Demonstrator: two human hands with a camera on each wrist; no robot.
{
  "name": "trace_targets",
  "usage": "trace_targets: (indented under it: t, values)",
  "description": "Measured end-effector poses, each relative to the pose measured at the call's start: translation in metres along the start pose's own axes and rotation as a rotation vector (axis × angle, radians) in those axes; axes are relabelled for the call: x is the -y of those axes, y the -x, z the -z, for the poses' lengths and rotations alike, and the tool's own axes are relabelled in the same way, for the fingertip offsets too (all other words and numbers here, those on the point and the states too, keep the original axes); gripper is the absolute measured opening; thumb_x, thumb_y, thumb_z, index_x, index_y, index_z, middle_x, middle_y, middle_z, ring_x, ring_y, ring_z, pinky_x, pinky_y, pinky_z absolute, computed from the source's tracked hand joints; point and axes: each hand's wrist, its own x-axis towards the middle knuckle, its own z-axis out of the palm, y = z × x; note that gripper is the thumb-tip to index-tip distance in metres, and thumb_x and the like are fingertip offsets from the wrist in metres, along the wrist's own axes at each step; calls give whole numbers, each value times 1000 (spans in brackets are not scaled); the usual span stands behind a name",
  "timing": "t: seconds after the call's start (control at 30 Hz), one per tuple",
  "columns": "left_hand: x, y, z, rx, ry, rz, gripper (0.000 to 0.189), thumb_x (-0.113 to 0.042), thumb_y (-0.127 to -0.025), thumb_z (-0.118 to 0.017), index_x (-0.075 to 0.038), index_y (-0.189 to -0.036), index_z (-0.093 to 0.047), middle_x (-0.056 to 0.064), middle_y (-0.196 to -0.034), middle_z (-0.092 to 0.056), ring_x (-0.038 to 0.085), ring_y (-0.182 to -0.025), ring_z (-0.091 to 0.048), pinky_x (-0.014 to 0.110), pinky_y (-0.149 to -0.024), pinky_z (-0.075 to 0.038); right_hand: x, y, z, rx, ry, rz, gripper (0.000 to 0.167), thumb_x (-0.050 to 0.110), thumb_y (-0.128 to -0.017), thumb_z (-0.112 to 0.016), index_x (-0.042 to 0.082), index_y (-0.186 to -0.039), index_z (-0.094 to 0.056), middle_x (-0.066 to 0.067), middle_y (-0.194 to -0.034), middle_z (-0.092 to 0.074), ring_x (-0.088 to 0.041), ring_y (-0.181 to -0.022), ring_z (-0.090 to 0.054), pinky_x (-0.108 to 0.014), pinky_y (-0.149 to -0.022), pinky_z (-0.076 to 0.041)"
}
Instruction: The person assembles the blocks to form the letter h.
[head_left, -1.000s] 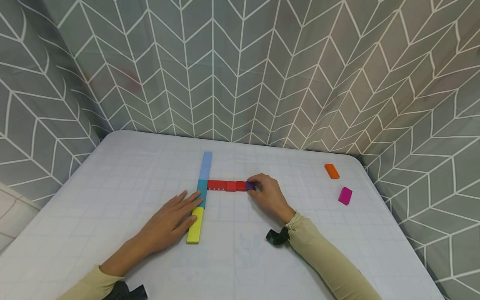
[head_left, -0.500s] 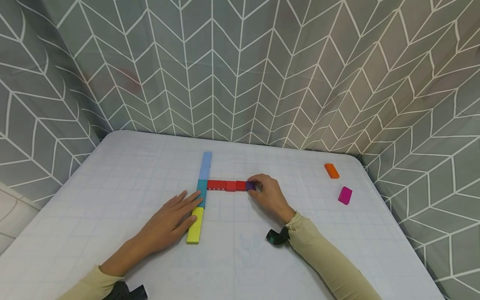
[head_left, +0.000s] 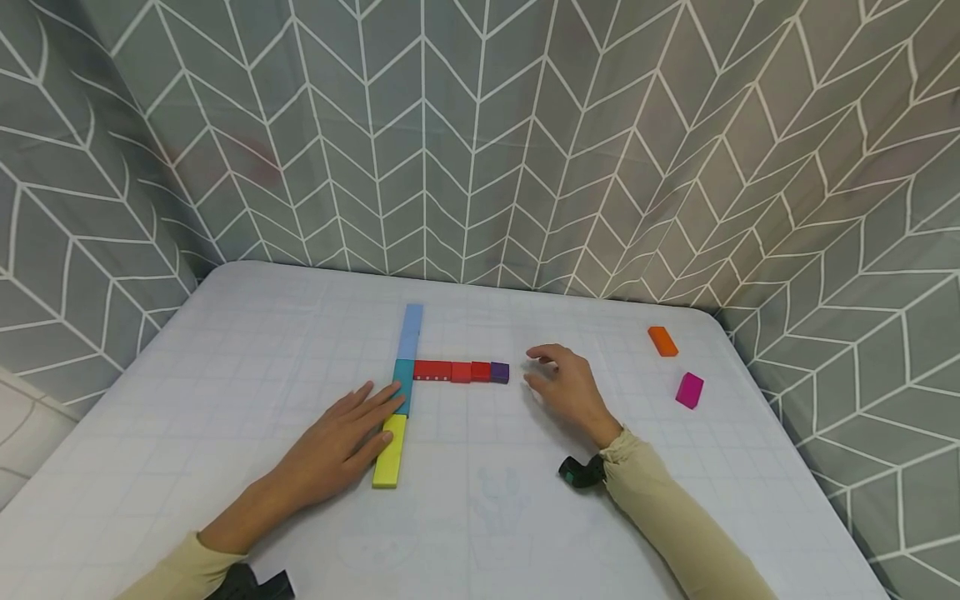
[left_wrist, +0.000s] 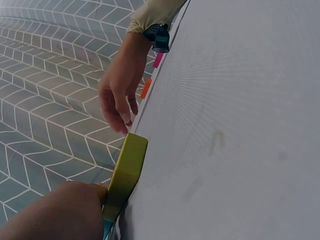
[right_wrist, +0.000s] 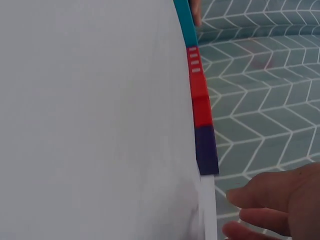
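My left hand (head_left: pixel 337 446) lies with spread, straight fingers on the teal block (head_left: pixel 405 372) and the yellow block (head_left: pixel 390 454). Beyond the teal one, a light blue block (head_left: pixel 411 331) continues the same upright line. From the teal block a row of red blocks (head_left: pixel 461 372) runs to the right, the first marked with small white spots. A dark purple block (head_left: pixel 499 372) ends that row. My right hand (head_left: pixel 573 387) hovers just right of the purple block, thumb and fingers parted and holding nothing. In the right wrist view its fingertips are apart from the purple block (right_wrist: pixel 206 150).
An orange block (head_left: pixel 663 341) and a magenta block (head_left: pixel 690 390) lie apart at the right of the white-covered table (head_left: pixel 480 533). A grey curtain (head_left: pixel 480 150) with white chevron lines hangs round the table's far and side edges.
My right hand has let go of the purple block and moved a little to the right, its fingers parting. The purple block stays at the row's end. My left hand has not moved.
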Motion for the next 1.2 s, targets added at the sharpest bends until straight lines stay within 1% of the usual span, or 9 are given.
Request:
trace_targets:
  t: [0.2, 0.3, 0.43, 0.67, 0.93, 1.2]
  values:
    - [0, 0, 1, 4, -6, 4, 56, -38, -108, -55, -18, -160, -45, -3, -167, -34, 35, -154, -23, 57, -122, -21, -20, 5, 17, -31, 27, -50, 34, 2, -89, -80, -1, -122, -71, -16, -117, -71, -35, -108, -65, -52, -91, -54]
    - [0, 1, 1, 4, -13, 6, 56, -39, -108, -55, -18, -160, -45, -3, -167, -34, 35, -154, -23, 57, -122, -21, -28, 8, 25, -43, 38, -62, 34, 1, -90, -78, -2, -122, -71, -18, -119, -71, -36, -108, -65, -54, -92, -53]
    - [0, 1, 1, 4, -12, 7, 56, -39, -108, -55, -18, -160, -45, -3, -166, -34, 35, -154, -23, 57, -122, -21, -37, 11, 34, -57, 52, -70, 33, 0, -90, -77, -3, -122, -71, -20, -119, -70, -39, -107, -65, -55, -92, -53]
    - [1, 1, 0, 1, -6, 0, 56, -38, -108, -55, -18, -160, -45, -3, -166, -34, 35, -154, -23, 57, -122, -21, -50, 14, 45, -79, 75, -113, 32, -1, -91, -76, -4, -122, -70, -22, -119, -70, -41, -106, -65, -56, -93, -53]
    - [0, 1, -1, 5, -15, 5, 57, -40, -109, -54, -19, -160, -44, -4, -167, -33, 34, -155, -22, 57, -123, -20, -54, 15, 55, -98, 94, -117, 31, -1, -91, -75, -6, -122, -70, -24, -120, -70, -42, -106, -65, -57, -93, -53]
    - [0, 1, -1, 6, -19, 6, 57, -40, -108, -55, -18, -160, -45, -3, -167, -33, 35, -155, -23, 57, -122, -20, -57, 15, 59, -101, 111, -130, 31, -1, -93, -73, -7, -123, -69, -25, -121, -69, -43, -107, -65, -58, -94, -52]
